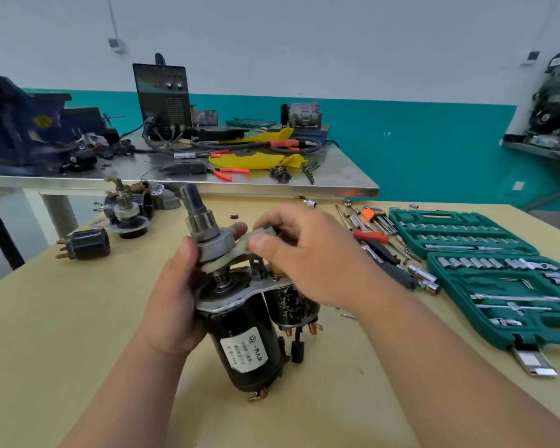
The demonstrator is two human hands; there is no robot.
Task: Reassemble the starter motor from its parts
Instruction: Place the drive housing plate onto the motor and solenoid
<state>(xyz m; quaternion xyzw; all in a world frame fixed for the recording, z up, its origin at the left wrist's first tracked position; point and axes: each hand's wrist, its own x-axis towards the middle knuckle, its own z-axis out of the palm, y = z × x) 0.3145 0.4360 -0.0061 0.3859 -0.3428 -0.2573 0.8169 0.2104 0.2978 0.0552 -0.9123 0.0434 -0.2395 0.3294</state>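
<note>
Item: starter motor, glossy black cylinder with grey metal pinion end, tilted over the matte tan tabletop. Left hand grips its upper housing. Right hand pinches a pale, apparently plastic lever at the pinion.

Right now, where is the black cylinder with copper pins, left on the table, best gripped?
Take the cylinder by its black barrel, from above, fingers across its width. It lies on its side with the thin pins sticking out left, so the barrel is the broad, sturdy part, I judge.

bright even light, soft shadows, wide-angle bending at edges, slight overall blur
</note>
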